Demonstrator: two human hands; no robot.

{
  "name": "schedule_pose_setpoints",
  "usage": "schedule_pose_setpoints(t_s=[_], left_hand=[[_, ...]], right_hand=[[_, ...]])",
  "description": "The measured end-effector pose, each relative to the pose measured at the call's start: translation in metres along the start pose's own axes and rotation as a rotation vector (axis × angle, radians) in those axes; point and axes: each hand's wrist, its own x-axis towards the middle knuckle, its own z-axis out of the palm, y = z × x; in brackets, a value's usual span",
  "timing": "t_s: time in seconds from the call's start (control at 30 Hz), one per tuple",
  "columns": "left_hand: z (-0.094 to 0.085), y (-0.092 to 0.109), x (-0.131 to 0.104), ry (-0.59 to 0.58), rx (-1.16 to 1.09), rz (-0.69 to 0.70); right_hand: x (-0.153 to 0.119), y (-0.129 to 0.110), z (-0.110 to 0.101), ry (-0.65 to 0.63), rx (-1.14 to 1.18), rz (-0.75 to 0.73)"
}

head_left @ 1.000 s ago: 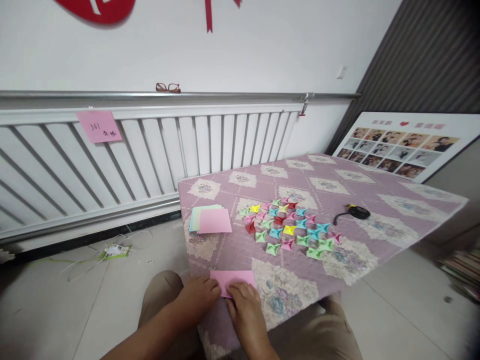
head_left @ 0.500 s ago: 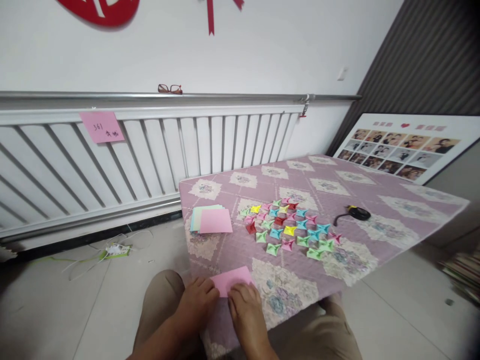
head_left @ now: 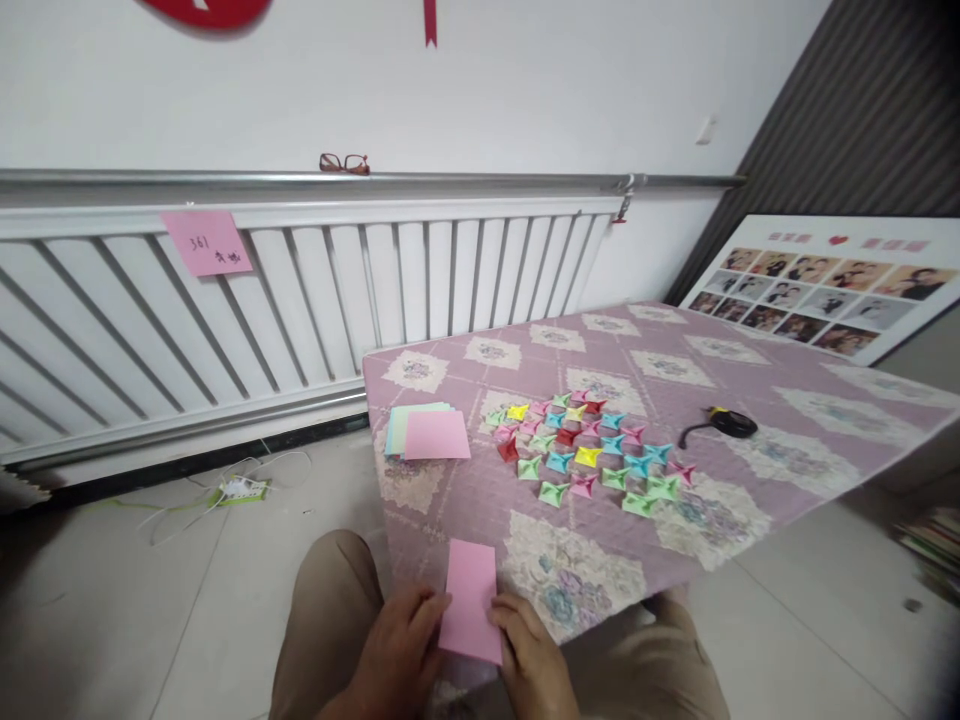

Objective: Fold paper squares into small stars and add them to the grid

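Observation:
A pink sheet of paper (head_left: 471, 605), a narrow rectangle standing lengthwise away from me, is at the near edge of the table. My left hand (head_left: 401, 640) pinches its left edge, fingers closed. On the opposite edge my right hand (head_left: 529, 645) grips it, fingers curled at the border. Beyond the hands lies a stack of coloured paper sheets (head_left: 437, 435), pink on top with green and blue below. To the right of that stack sit several small folded paper pieces (head_left: 587, 457) in green, yellow, red, blue and pink.
The patterned tablecloth (head_left: 450, 510) covers the table. A coiled black cable (head_left: 733, 424) lies on its right side. A radiator (head_left: 420, 270) runs behind, with eyeglasses (head_left: 345, 164) on the pipe. A photo board (head_left: 825, 280) leans at the back right. A power strip (head_left: 241, 490) is on the floor.
The pink sheet has turned from lying crosswise to lengthwise and come nearer to me. Both hands have moved from pressing on it to gripping its two side edges.

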Motion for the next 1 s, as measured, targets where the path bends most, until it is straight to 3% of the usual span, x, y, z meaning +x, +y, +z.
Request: schedule_pose_setpoints(t_s=[0.1,0.43,0.77,1.0], left_hand=[[0.001,-0.003,0.006,-0.082,-0.063,-0.151],[0.005,0.002,0.018,-0.158,-0.115,-0.170],[0.001,-0.001,0.022,-0.152,-0.027,-0.295],[-0.001,0.003,0.029,-0.261,-0.006,-0.405]], right_hand=[[-0.002,-0.001,-0.005,-0.029,0.070,0.050],[0.006,-0.008,-0.016,-0.170,-0.015,0.030],[0.009,-0.008,-0.013,-0.132,-0.083,0.057],[0.014,-0.008,-0.008,-0.113,-0.118,0.131]])
